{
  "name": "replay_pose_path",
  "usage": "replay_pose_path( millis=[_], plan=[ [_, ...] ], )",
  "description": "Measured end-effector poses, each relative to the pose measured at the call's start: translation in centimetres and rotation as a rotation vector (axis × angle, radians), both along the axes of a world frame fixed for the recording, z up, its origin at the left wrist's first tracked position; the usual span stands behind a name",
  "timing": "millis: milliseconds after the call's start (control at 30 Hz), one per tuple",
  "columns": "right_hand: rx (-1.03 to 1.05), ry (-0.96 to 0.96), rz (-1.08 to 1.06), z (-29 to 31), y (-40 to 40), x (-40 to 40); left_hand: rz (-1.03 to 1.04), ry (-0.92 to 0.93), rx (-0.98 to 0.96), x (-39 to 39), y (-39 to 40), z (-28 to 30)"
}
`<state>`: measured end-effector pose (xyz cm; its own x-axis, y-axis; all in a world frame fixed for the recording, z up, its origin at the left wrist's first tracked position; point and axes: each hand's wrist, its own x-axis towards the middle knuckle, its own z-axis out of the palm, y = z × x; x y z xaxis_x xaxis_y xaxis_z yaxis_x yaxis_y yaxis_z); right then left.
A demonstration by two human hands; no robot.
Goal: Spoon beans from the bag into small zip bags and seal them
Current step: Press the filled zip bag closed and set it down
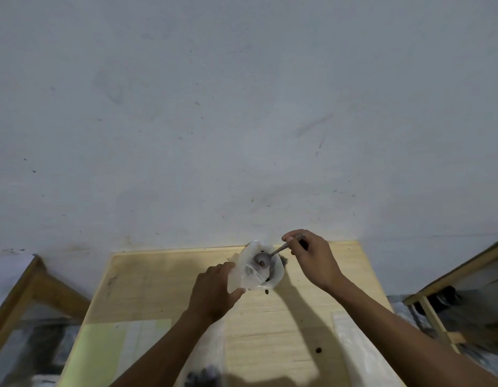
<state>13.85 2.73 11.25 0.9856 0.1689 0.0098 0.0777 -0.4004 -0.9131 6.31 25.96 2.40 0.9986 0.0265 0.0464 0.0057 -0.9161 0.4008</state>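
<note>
A translucent white plastic bag of dark beans stands open near the far edge of the wooden table. My left hand grips the bag's near left rim between fingers and thumb. My right hand pinches the handle of a metal spoon, whose bowl sits inside the bag's mouth. A small zip bag holding dark beans lies at the table's near edge, partly hidden under my left forearm.
A loose bean lies on the table near my right arm, another just below the bag. Pale green and white sheets lie at the near left, clear plastic at the near right. Wooden frames flank the table.
</note>
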Motion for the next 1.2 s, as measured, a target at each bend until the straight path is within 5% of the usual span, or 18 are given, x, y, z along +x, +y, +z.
replay_pose_path(
  millis=[133,267,567,933,1200],
  plan=[
    [-0.051,-0.160,0.125,1.0,0.6,-0.5,0.008,-0.024,-0.010,0.0,0.0,0.3],
    [-0.025,-0.274,0.001,1.1,0.2,0.3,0.064,0.054,-0.017,-0.1,0.2,0.6],
    [-0.035,-0.092,-0.216,-5.3,-1.4,1.3,0.011,0.124,-0.086,0.0,0.9,-0.9],
    [-0.142,-0.274,-0.121,-10.2,0.6,-0.7,-0.238,0.197,-0.306,2.2,-1.6,-1.3],
    [0.154,0.194,-0.418,-12.5,1.0,0.4,-0.273,0.226,-0.354,2.4,-1.5,-2.8]
  ],
)
